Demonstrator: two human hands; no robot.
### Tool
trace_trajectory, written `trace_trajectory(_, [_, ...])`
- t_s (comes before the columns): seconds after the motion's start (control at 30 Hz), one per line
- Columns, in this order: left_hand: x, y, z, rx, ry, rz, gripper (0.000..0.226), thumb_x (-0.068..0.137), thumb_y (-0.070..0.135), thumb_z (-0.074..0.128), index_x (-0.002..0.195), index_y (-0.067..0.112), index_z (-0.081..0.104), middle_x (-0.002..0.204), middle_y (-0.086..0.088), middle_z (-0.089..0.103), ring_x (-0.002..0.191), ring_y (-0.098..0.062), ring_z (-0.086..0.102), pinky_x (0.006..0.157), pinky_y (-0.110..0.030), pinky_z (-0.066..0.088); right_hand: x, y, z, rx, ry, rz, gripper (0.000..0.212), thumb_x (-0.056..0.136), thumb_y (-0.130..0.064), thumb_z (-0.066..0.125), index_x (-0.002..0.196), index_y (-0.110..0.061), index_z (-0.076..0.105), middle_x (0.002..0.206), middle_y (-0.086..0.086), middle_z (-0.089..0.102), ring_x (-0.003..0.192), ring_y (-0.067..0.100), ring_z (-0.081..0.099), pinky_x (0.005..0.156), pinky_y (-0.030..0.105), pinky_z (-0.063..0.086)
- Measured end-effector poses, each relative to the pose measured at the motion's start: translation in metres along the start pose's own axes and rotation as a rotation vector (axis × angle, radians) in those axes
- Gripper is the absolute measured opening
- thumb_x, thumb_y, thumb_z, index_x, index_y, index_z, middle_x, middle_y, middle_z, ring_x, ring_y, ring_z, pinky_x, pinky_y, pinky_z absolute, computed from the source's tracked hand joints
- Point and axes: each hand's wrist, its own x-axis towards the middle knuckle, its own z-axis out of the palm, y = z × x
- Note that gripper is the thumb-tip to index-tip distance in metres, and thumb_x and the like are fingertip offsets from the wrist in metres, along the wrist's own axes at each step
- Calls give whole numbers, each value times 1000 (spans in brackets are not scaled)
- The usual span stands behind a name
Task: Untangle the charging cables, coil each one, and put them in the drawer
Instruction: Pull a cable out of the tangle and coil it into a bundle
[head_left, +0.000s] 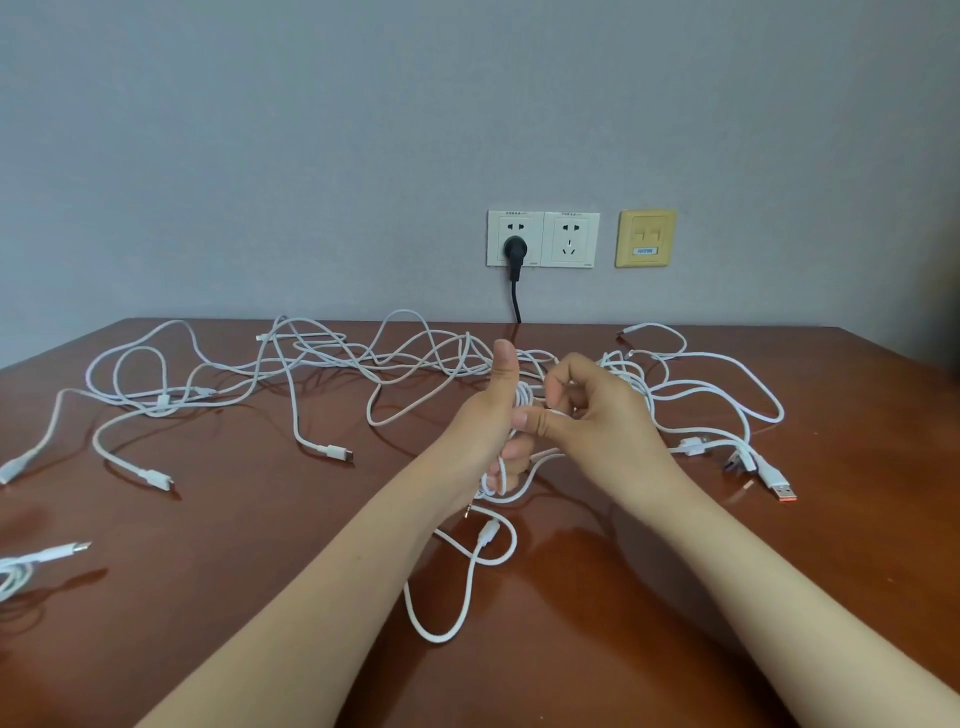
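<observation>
Several white charging cables (322, 364) lie tangled across the brown wooden table (260, 519). My left hand (493, 415) is raised at the centre, thumb up, with loops of one white cable (491, 480) wound around its fingers. My right hand (587, 410) pinches the same cable just to the right of the left hand. A slack loop of that cable (457, 597) with its plug lies on the table below my hands. No drawer is in view.
More white cables with an orange-tipped USB plug (782, 491) lie at the right. A coiled white cable (21, 569) sits at the left edge. Wall sockets (569, 239) hold a black plug (514, 249) behind the table's far edge.
</observation>
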Motion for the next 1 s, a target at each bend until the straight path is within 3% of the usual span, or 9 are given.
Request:
trace_trajectory(0.03, [1, 1, -1, -32, -9, -3, 80, 78, 75, 13, 103, 15, 58, 31, 4, 24, 25, -7, 20, 33, -11, 18, 1, -1, -1, 15, -24, 10, 31, 78, -17, 73, 66, -19, 44, 44, -13, 43, 44, 4, 36, 48, 15, 28])
trace_trajectory(0.1, [3, 3, -4, -89, -75, -2, 66, 74, 76, 17, 77, 14, 41, 30, 4, 22, 25, -7, 18, 32, -11, 19, 3, -3, -5, 101, -93, 64, 23, 87, -21, 63, 69, -14, 49, 42, -10, 42, 39, 2, 34, 44, 12, 28])
trace_trajectory(0.13, [4, 4, -7, -113, -109, 2, 73, 72, 77, 19, 75, 11, 51, 30, 4, 22, 24, -8, 18, 32, -11, 20, 5, -4, -8, 145, -113, 102, 24, 92, -22, 55, 71, -12, 50, 41, -10, 43, 36, 1, 35, 42, 11, 28])
trace_trajectory(0.27, [-2, 8, -17, -161, -78, 33, 54, 63, 70, 39, 57, 17, 31, 32, 6, 20, 27, -8, 20, 32, -14, 26, 10, -3, -22, 277, -145, 282, 35, 100, -26, 38, 72, -10, 51, 41, 2, 44, 30, 7, 27, 33, 14, 21])
trace_trajectory(0.47, [-13, 10, -18, -20, -221, 77, 32, 68, 44, 63, 46, 23, 52, 34, 7, 21, 26, -4, 15, 32, -13, 11, 9, -5, -34, 536, -111, 324, 12, 88, -4, 51, 79, -10, 56, 46, -2, 41, 36, 6, 19, 42, 21, 12])
trace_trajectory(0.53, [-15, 11, -16, 74, -264, 69, 24, 74, 32, 67, 59, 19, 53, 36, 7, 24, 27, -4, 17, 33, -13, 13, 9, -4, -37, 626, -99, 315, 13, 86, 0, 50, 81, -9, 58, 48, -3, 44, 36, 4, 19, 43, 21, 10])
trace_trajectory(0.63, [-13, 8, -15, 189, -314, 31, 14, 89, 17, 60, 79, 17, 50, 37, 8, 26, 28, -4, 18, 34, -12, 16, 9, -4, -38, 673, -99, 299, 12, 87, -1, 50, 86, -8, 60, 53, -1, 51, 34, 3, 19, 39, 18, 11])
trace_trajectory(0.83, [-12, 5, -14, 148, -372, -15, 36, 99, 39, 32, 84, 13, 52, 35, 8, 23, 26, -3, 18, 31, -12, 15, 10, -3, -37, 758, -100, 317, 18, 87, 2, 46, 89, -7, 62, 65, 4, 65, 33, 3, 23, 38, 14, 14])
trace_trajectory(1.0, [-7, 6, -15, -34, -262, -8, 47, 98, 47, 25, 77, 11, 47, 33, 7, 23, 24, -3, 16, 32, -10, 12, 12, 0, -36, 711, -80, 343, 15, 90, 0, 46, 87, -8, 59, 61, 1, 61, 34, 4, 25, 36, 12, 15])
